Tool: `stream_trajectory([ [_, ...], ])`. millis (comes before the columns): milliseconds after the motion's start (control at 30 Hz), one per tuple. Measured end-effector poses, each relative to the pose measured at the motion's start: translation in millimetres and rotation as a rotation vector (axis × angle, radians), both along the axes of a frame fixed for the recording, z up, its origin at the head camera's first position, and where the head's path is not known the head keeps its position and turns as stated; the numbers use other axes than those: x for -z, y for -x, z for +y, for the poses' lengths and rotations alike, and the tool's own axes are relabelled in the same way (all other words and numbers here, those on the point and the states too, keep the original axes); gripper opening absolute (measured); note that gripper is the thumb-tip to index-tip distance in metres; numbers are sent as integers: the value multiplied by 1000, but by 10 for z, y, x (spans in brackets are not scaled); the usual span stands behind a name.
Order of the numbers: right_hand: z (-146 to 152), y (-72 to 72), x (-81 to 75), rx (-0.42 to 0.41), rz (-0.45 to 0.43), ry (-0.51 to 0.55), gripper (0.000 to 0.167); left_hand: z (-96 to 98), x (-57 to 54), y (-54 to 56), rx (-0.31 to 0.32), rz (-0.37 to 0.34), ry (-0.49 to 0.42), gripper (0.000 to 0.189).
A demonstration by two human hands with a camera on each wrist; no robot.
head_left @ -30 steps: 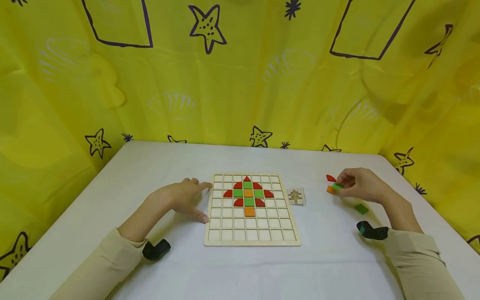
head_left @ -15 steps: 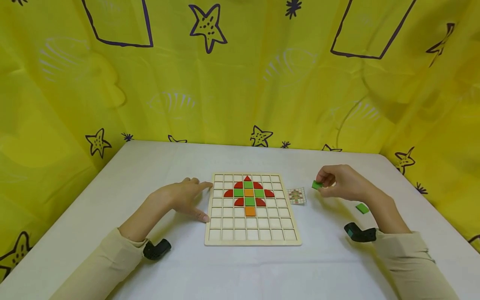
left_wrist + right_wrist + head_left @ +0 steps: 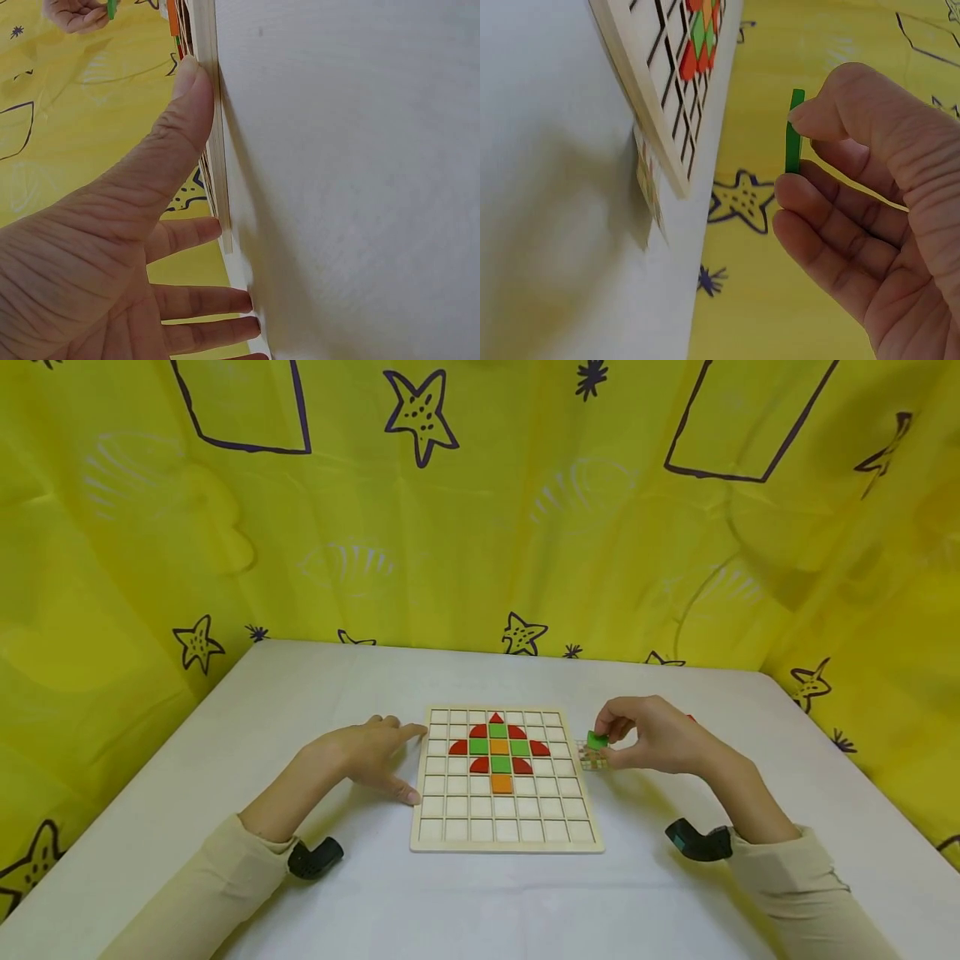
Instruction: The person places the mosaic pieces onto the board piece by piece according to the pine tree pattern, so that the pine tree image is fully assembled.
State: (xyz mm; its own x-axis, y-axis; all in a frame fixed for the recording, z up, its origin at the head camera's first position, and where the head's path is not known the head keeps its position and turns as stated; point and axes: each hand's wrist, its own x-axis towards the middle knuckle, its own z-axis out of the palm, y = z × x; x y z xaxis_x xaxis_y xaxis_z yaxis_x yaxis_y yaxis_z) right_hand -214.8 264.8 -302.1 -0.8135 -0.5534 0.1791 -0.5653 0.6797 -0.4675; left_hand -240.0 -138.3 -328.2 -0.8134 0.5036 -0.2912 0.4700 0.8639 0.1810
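Note:
My right hand (image 3: pixel 652 735) pinches a green square tile (image 3: pixel 597 740) between thumb and fingertips, raised over the small pattern card (image 3: pixel 592 762). Seen edge-on in the right wrist view, the tile (image 3: pixel 794 135) looks thin and flat. A wooden grid board (image 3: pixel 506 847) lies left of this hand. In its upper squares, green and orange square tiles, rounded red pieces and a red triangle form a tree-like figure. My left hand (image 3: pixel 367 756) rests at the board's left edge, thumb and index finger spread along it. Its thumb (image 3: pixel 191 90) touches the rim in the left wrist view.
Behind my right wrist a bit of a red piece (image 3: pixel 691 718) shows; the hand and forearm hide the other loose tiles. A white cloth (image 3: pixel 480 910) covers the table. A yellow patterned curtain (image 3: pixel 480 543) hangs along the back and sides.
My right hand has moved left from the loose pieces, carrying the green tile to above the card beside the board. The left hand has stayed at the board's edge.

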Motion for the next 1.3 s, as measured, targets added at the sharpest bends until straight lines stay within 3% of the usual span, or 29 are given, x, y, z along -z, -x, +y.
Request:
stream_trajectory([
  [367, -384, -26, 158, -150, -49, -33, 21, 4, 12, -2, -8, 1, 9, 104],
  [733, -610, -6, 276, -214, -59, -76, 17, 3, 12, -7, -13, -1, 8, 105],
  [1000, -730, 19, 311, -248, -77, -97, 16, -6, 12, -5, 21, 11, -8, 102],
  [1300, -810, 57, 340, -231, -87, -157, 16, -19, 22, 5, 17, 9, -7, 103],
])
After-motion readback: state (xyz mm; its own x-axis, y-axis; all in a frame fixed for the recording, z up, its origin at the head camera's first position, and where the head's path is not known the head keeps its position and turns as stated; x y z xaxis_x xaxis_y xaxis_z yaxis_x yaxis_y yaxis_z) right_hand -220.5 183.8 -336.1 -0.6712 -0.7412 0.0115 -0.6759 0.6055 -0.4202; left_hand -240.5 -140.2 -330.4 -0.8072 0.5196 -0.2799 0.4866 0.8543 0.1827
